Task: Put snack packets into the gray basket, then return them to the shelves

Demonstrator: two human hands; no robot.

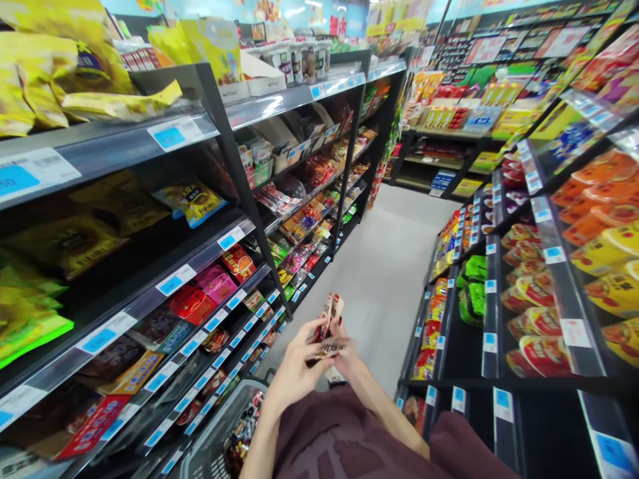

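In front of my dark maroon shirt, my two hands are together over the aisle. My left hand [299, 362] has its fingers closed round small dark-and-pale snack packets [327, 347]. Close against it, my right hand [348, 359] is blurred by motion, with its fingers also on the packets. Upright between the hands stand narrow red-and-cream packet ends [333, 311]. How many packets there are cannot be made out. Below and left of my left forearm is a grey plastic shopping basket [207, 426], with shiny dark packets [245, 426] inside it.
A dark shelf unit [207, 93] with yellow bags and snack packets runs along the left. On the right, another rack [514, 372] carries cup noodles [542, 356] and green packs [473, 289]. Between them, a grey floor [382, 246] leads to a display shelf [449, 136] at the back.
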